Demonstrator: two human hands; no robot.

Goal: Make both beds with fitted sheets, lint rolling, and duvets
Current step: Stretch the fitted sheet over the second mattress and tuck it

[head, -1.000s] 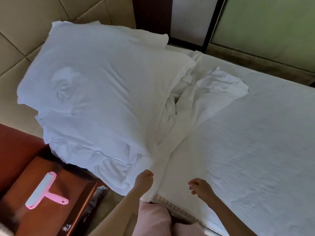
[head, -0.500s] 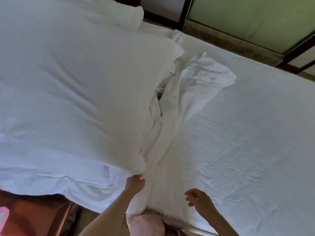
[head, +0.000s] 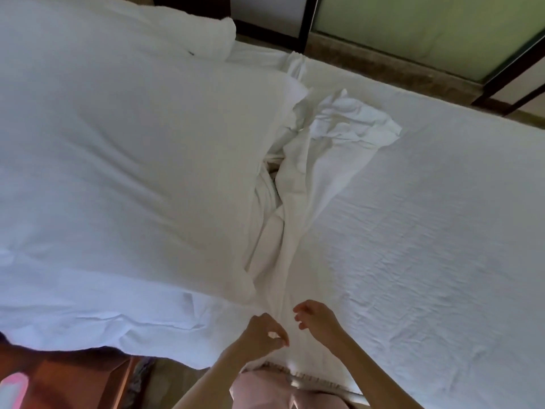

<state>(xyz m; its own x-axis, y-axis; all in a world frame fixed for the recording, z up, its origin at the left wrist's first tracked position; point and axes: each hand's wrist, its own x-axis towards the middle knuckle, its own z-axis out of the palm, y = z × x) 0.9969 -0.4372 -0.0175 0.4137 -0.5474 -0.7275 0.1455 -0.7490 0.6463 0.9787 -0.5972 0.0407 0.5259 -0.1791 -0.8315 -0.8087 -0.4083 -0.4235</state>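
At lower centre, left hand (head: 262, 335) has shifted toward right hand (head: 320, 320) over the bunched sheet (head: 295, 231): left pinch undeterminable, right loosely curled, empty; spreading seems next.

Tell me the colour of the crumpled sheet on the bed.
Plain white; the crumpled sheet shows best in the head view.

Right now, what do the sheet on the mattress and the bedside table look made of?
Sheet: white woven fabric, probably cotton, matte; fine creases and faint weave show. Bedside table: reddish-brown wood or veneer, slight sheen on top; grain too blurred to confirm.
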